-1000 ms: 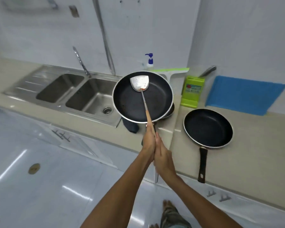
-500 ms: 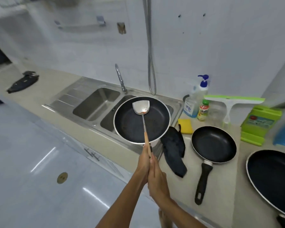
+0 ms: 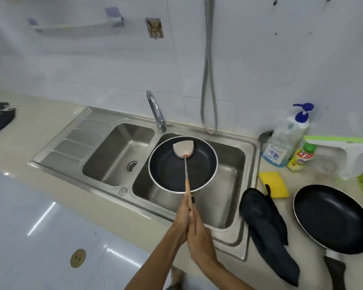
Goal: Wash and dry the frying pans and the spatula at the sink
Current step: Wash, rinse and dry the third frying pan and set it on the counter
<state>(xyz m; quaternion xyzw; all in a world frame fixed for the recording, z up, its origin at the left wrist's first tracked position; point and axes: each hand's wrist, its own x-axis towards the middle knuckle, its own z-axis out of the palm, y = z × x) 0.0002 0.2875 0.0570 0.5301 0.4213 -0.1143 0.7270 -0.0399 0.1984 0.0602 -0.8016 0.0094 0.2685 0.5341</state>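
Sink (image 3: 228, 185): the frying pan (image 3: 166, 170) is held level over the right basin. The spatula (image 3: 183, 150) lies inside it, stained blade at the far side. Left hand (image 3: 181, 218) and right hand (image 3: 200, 241) clasp both handles together at the near rim. Lower flat, so the spatula cannot slide out.

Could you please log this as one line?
left hand, right hand: hold black round frying pan; steel spatula: inside pan; pan: over right steel sink basin

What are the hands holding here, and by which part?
The left hand and right hand together grip the frying pan and the spatula by their handles.
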